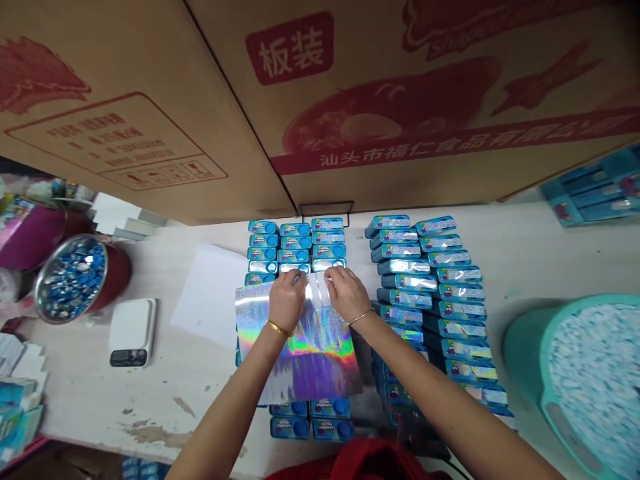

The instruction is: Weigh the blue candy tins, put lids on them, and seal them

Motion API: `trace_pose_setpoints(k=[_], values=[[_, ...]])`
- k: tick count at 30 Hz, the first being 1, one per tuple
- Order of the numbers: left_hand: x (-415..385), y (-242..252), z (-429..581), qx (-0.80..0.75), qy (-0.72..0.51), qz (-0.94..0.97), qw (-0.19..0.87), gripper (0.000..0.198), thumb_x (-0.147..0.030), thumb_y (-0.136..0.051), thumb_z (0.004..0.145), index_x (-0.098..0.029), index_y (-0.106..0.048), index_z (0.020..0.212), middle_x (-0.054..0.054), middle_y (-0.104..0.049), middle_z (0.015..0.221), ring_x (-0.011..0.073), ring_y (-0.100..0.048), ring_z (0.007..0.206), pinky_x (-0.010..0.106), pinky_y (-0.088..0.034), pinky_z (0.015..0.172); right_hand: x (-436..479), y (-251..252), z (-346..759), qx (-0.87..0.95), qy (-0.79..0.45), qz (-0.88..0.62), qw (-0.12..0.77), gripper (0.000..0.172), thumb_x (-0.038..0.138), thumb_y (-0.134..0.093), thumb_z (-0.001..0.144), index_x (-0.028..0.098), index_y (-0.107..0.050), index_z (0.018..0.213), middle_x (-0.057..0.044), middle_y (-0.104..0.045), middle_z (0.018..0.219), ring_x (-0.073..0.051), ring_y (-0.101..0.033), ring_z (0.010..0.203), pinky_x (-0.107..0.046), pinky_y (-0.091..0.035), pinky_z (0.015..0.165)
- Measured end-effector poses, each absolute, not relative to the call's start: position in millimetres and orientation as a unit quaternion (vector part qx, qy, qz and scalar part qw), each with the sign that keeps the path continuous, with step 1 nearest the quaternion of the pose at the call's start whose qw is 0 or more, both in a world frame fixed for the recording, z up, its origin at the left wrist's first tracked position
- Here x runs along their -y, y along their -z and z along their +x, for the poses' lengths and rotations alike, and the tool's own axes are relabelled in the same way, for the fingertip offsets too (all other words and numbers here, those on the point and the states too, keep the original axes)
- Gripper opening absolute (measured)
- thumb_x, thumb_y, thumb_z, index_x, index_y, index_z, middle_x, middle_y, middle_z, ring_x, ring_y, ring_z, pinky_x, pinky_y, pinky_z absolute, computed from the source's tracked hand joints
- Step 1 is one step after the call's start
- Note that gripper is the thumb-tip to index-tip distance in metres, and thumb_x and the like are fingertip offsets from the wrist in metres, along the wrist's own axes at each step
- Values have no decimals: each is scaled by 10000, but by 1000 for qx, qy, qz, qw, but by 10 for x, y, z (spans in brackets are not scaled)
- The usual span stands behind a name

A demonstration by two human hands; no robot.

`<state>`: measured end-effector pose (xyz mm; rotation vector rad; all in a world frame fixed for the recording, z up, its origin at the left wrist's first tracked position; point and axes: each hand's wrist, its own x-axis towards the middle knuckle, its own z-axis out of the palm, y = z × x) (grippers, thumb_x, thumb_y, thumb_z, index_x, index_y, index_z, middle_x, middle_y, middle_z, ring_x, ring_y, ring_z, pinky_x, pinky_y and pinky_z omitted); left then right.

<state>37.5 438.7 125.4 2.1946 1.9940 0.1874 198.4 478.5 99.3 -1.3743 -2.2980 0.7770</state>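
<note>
1. Head view: the left hand [287,300] and right hand [347,293] have their fingers bunched, pinching a foil strip [317,288] at the top of a holographic sheet [300,350].
2. Right of the fingers, tins [457,310] wear foil labels.
3. Below the fingers, blue tins [293,427] look bare.

A steel bowl [47,313] of blue pieces [75,277] is sitting in a red bucket [119,273] beside my digital scale [133,332]. Cardboard cartons [400,180] are towering farther off behind that scale.

hands [287,300] [347,293] on holo sheet [305,353] over blue tins [295,243]
</note>
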Motion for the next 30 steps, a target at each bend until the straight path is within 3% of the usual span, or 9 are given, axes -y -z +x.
trace_pose_setpoints(k=[4,7,10,13,16,19,23,30], values=[[-4185,-1420,388,-642,-81,754,111,174,-166,-476,886,-189,-615,988,113,-608,1157,251,-550,1026,379,-431,829,-4777,-1006,1961,806,-281,-494,164,180,168,-396,912,177,-577,911,-115,-621,901,-259,-538,869,-367,-422,770],[-4012,-1687,475,-664,-172,712,150,74,-197,-507,881,-196,-581,878,75,-634,997,220,-563,939,357,-416,796,-4790,-997,1967,790,-311,-495,185,186,181,-397,908,169,-582,930,-126,-624,918,-263,-546,887,-379,-431,789],[-3987,-1929,583,-725,-335,568,198,87,-256,-569,862,-200,-542,802,12,-606,794,163,-562,792,316,-402,754,-4768,-1033,2023,727,-386,-491,286,211,258,-398,923,169,-588,941,-119,-623,936,-247,-562,927,-377,-438,832],[-4148,-1976,689,-736,-483,382,280,168,-317,-644,800,-191,-533,783,-2,-585,755,136,-556,740,274,-413,709,-4685,-1156,2106,588,-486,-501,408,364,399,-318,959,173,-603,949,-84,-616,906,-201,-577,875,-340,-451,810],[-4363,-1840,808,-695,-558,267,366,233,-333,-697,730,-180,-525,763,-13,-565,731,115,-544,702,245,-422,686,-4608,-1308,2160,501,-577,-499,409,399,499,-386,921,177,-621,932,-39,-613,823,-167,-559,767,-295,-447,727],[-4521,-1647,923,-681,-571,238,393,241,-320,-722,690,-175,-534,733,-22,-552,704,103,-527,677,233,-421,682,-4645,-1377,2174,483,-589,-516,392,301,481,-556,834,185,-600,800,4,-573,718,-136,-506,675,-255,-415,649],[-4714,-1420,985,-686,-556,282,375,186,-315,-678,730,-174,-558,711,-12,-557,689,112,-517,675,245,-418,694,-4905,-1285,2208,481,-536,-558,413,275,426,-524,843,192,-532,698,40,-469,594,-108,-414,562,-232,-347,552],[-5092,-1161,965,-797,-399,413,188,100,-216,-646,749,-189,-601,664,29,-577,817,190,-515,859,334,-387,823,-5342,-981,2271,593,-424,-597,335,238,360,-482,838,193,-519,672,23,-476,566,-133,-432,551,-258,-331,558]])
